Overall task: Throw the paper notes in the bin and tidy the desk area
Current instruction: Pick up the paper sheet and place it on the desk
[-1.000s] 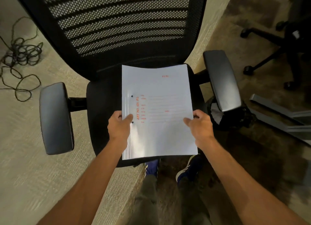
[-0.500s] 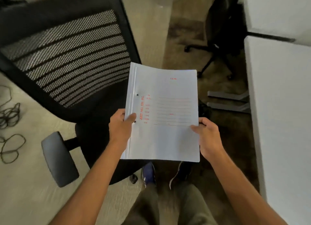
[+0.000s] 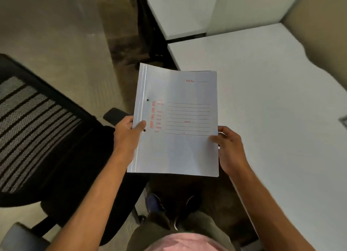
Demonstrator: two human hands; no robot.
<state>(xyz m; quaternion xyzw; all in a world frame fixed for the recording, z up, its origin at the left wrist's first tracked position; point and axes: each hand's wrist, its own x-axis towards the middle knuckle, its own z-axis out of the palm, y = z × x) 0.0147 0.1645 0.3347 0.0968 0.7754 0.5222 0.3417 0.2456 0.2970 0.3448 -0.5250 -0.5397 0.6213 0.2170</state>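
A pale blue-white file folder (image 3: 180,149) with red print and ruled lines is held flat in front of me with both hands. My left hand (image 3: 127,134) grips its left edge by the punched holes, thumb on top. My right hand (image 3: 228,147) grips the right edge, thumb on the cover. The folder's right part hangs over the near-left corner of the white desk (image 3: 272,110). No bin or loose paper notes are in view.
A black mesh-back office chair (image 3: 43,142) stands at my left, its armrest (image 3: 114,115) just beyond my left hand. A second white desk (image 3: 180,10) lies farther back, with a dark chair (image 3: 148,35) beside it. Carpet floor (image 3: 56,35) stretches to the far left.
My view has swung right from the chair toward the white desk. The folder stays gripped in both hands and now partly overhangs the desk's corner.
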